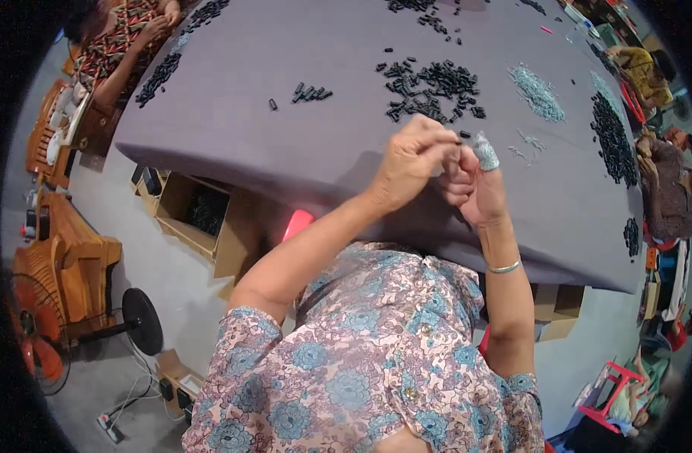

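The left hand (410, 162) and the right hand (478, 189) meet just right of the frame's centre, raised over the near edge of the wide table covered in grey cloth (285, 83); the left hand's fingers are pinched together at their tips against the right hand, closed on something too small to make out; the right hand is curled, its thumb wrapped in a pale grey-blue fabric finger cover (485, 155), and what it grips, if anything, cannot be told; a thin silver bangle (504, 267) circles the right wrist below it; both forearms rise from short sleeves of a floral blouse in pink and blue (376, 355) that fills the lower middle of the frame.

Just above the hands, in the upper centre, lies a loose heap of small black cylindrical plastic pieces (433, 87) on the cloth; to its left a small cluster of the same black pieces (309, 93) sits apart; to the right of the heap, a scatter of pale blue-grey small parts (538, 94); further right, near the table's edge, a long dark pile of black pieces (614, 140).

In the upper left corner another person in a red patterned garment (119, 38) sits at the table beside a dark strip of black pieces (158, 75); under the table, left of centre, an open cardboard box (191, 211); at the lower left, a black round fan base (142, 321) on the floor.
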`<state>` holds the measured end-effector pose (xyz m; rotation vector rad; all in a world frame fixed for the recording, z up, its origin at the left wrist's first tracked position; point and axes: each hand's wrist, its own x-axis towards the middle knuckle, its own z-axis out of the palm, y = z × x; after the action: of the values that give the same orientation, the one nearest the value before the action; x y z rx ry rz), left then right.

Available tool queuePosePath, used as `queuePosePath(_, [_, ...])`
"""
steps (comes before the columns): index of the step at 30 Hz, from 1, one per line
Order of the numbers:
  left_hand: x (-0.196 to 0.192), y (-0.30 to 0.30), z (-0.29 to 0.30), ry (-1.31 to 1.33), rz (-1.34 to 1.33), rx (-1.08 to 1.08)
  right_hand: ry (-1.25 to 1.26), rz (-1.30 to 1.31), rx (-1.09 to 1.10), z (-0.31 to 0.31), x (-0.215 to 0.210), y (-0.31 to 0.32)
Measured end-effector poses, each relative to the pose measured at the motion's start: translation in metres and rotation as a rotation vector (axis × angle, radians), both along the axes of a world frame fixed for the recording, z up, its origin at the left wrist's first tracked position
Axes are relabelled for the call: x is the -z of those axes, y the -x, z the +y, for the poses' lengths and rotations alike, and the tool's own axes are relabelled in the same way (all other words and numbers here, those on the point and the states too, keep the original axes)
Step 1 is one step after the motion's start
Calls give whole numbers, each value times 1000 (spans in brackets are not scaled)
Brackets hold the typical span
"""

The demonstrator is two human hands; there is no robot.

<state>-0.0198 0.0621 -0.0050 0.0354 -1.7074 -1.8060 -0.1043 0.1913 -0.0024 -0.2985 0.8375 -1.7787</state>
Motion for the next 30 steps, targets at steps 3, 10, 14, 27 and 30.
queuePosePath(3, [-4, 1, -25, -31, -196, -209, -143, 291, 212, 0, -12, 9])
queuePosePath(10, [-5, -22, -118, 785, -446, -521, -329, 604, 631, 28, -10, 52])
queuePosePath(14, [-1, -32, -128, 947, -689, -598, -505, 1049, 673, 26, 5, 60])
queuePosePath(27, [-1, -10, -95, 735, -343, -457, -652, 1898, 419, -7, 6, 58])
queuePosePath(30, [4, 7, -60, 570, -186, -280, -619, 1840, 410, -8, 11, 67])
